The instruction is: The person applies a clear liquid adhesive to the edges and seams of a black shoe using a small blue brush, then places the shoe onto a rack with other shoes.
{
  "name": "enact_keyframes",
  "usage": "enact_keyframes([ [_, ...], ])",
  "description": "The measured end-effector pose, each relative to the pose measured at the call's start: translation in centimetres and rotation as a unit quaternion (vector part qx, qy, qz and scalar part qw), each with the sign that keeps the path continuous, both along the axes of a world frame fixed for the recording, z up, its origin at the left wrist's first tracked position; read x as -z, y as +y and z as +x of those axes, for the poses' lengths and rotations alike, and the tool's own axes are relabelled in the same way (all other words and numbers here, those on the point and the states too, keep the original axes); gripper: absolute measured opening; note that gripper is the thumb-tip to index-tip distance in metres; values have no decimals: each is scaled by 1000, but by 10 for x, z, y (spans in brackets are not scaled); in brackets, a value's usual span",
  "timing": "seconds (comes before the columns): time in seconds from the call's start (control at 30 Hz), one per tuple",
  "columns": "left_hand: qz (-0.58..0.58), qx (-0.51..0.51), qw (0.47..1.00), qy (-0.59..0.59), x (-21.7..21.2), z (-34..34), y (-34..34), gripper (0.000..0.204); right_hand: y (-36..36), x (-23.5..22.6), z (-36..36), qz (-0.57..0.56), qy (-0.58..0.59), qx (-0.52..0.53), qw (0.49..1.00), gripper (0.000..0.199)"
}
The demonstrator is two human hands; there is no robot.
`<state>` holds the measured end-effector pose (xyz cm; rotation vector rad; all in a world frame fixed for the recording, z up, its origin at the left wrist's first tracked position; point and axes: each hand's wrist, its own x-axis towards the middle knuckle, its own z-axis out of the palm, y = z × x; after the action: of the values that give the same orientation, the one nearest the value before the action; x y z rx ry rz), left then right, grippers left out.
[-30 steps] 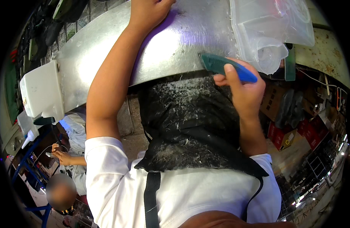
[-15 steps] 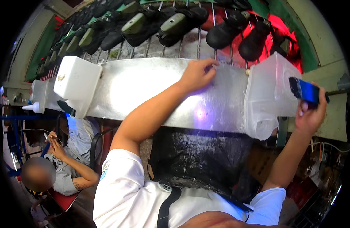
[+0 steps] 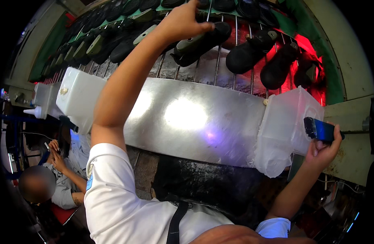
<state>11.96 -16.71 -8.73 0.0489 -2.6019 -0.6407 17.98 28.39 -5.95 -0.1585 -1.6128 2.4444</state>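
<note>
My left hand (image 3: 186,23) is stretched out over the rack of shoes at the far side, thumb apart from the fingers, with nothing visible in it. Just below it a black shoe upper on a greenish last (image 3: 203,44) lies across the metal rods. Above, at the upper edge, a row of dark soles (image 3: 224,5) is partly cut off, and the fingertips reach close to it. On the right, my right hand (image 3: 323,151) grips a flat blue brush (image 3: 323,131), its dark bristles pointing left, beside a translucent plastic container (image 3: 282,118).
A shiny metal shelf (image 3: 231,122) spans the space before me. At its left end stands a white plastic container (image 3: 79,91). More black shoes (image 3: 252,53) rest on the rods under red light. A seated person (image 3: 67,175) is at the lower left.
My left hand has moved from above the metal shelf up and left to over the shoes. My right hand still holds the brush, slightly lower in view. The view has shifted.
</note>
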Motion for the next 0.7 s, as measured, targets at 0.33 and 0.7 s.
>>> enact_keyframes([
  [0.33,-14,-91,984,-152,76,-14,15,65,-5,0,2,15,21,-29,999,37],
  [0.7,16,-105,986,-131,77,-63,51,61,-10,-2,3,39,29,-11,999,37],
])
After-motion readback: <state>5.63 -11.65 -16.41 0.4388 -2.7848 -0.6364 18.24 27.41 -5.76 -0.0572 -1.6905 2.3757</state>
